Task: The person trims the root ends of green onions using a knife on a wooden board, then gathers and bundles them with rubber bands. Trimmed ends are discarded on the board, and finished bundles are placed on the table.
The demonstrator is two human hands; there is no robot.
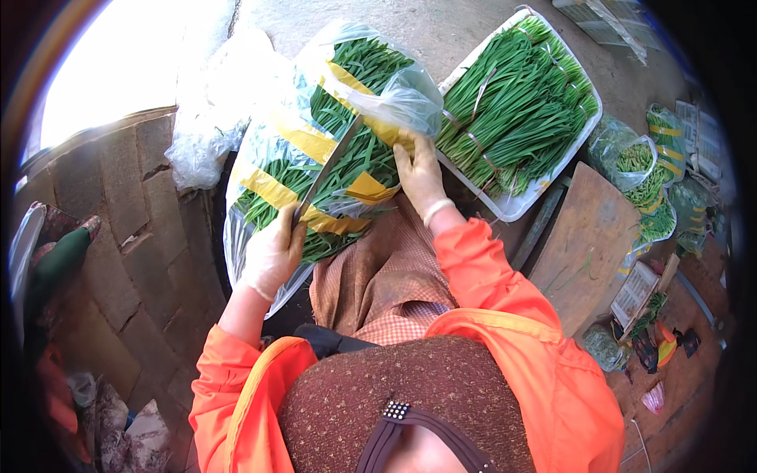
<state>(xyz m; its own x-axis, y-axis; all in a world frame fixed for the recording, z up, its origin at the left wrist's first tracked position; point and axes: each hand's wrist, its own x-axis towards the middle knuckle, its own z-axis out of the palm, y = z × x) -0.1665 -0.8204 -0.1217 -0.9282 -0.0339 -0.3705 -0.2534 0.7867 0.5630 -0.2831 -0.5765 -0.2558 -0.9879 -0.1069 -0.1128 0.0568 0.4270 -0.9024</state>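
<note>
My left hand (pixel 273 248), in a thin glove, grips the handle of a long-bladed knife (pixel 330 164). The blade lies slantwise over a clear plastic bag (pixel 408 97) packed with green garlic chives (pixel 349 145). Bands of yellow tape (pixel 304 142) run across the bag, and its plastic is parted so that leaves show. My right hand (pixel 421 172), also gloved, has its fingers closed on the taped edge of the bag, by the end of a yellow band (pixel 381 129). What lies under its fingertips is partly hidden.
To the right stands a white foam box (pixel 513 207) of tied chive bundles (pixel 514 106). A wooden board (pixel 591 230) leans below it. Several filled, taped bags (pixel 650 201) lie farther right. Crumpled clear plastic (pixel 198 154) and a brick-like wall (pixel 124 195) are at left.
</note>
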